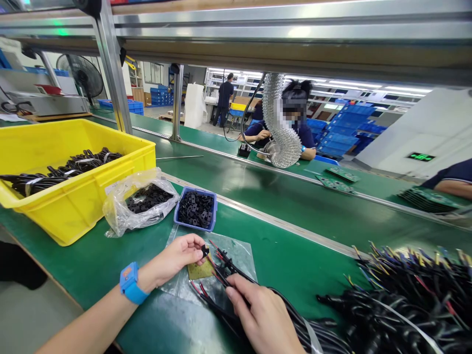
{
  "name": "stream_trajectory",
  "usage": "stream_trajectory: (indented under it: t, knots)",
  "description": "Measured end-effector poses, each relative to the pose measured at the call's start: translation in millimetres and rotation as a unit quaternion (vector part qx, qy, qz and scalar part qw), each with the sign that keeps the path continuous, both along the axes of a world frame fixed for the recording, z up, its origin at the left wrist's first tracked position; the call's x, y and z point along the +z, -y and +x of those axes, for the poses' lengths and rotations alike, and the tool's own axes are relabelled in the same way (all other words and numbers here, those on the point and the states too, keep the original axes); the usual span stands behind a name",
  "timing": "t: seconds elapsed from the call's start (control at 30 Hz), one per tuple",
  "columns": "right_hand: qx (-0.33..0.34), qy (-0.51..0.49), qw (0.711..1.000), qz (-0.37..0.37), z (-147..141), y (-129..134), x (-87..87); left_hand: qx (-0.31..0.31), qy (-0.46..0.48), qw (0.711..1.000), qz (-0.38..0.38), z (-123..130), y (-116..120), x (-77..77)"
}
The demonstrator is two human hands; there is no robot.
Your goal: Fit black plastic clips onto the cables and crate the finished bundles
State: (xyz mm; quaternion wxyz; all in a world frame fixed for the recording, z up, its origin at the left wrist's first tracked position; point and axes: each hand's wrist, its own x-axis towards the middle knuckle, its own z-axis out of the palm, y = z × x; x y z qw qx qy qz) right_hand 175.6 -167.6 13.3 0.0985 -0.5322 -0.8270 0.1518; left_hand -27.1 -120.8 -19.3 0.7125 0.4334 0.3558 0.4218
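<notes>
My left hand point(180, 256) pinches a small black plastic part point(205, 250) between thumb and fingertips. It is held at the wire end of a black cable point(220, 276), which my right hand point(266, 314) grips from above. Whether the wire passes through the part is too small to tell. More black cables point(217, 306) with bared red ends lie under and beside my right hand. Below the hands is a clear plastic bag point(241, 250) with a yellowish pad point(199, 270) on it. A blue wristband point(132, 283) circles my left wrist.
A blue bin point(215, 216) of small black parts stands beyond my left hand, beside an open plastic bag point(118, 211) of similar parts. A yellow crate point(81, 219) holds bundled cables. Cable bundles point(401, 295) fill the right. A flexible duct point(282, 123) hangs before a co-worker.
</notes>
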Motion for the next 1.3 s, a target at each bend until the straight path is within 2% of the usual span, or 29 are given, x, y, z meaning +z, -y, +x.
stream_trajectory:
  t: [0.23,0.33,0.5,0.63,0.73,0.9,1.03,1.23,1.3]
  knots:
    - [-0.003,0.012,1.0,0.0,-2,0,-1.1,-0.013,-0.039,0.998,0.048,-3,0,0.8]
    - [-0.008,0.019,1.0,0.0,-2,0,-1.4,-0.013,-0.116,0.988,0.104,-4,1,6.3]
    - [-0.01,0.01,1.0,0.0,-3,0,-0.1,-0.028,-0.29,0.928,0.233,1,8,21.3]
    - [-0.017,-0.02,1.0,0.006,-4,0,-0.1,-0.027,-0.348,0.891,0.29,5,11,31.6]
    - [-0.022,-0.04,0.999,-0.002,-4,1,-0.3,-0.022,-0.384,0.859,0.337,3,11,33.6]
    - [-0.017,-0.069,0.997,0.0,-5,1,2.0,-0.012,-0.414,0.808,0.419,0,13,30.6]
    - [-0.015,-0.1,0.994,-0.028,-5,0,5.8,-0.003,-0.426,0.771,0.473,2,14,29.8]
    - [-0.008,-0.133,0.989,-0.06,-3,-5,6.0,-0.006,-0.421,0.728,0.541,3,14,29.7]
    - [-0.004,-0.133,0.989,-0.065,-3,-7,5.9,0.008,-0.412,0.722,0.555,4,15,29.8]
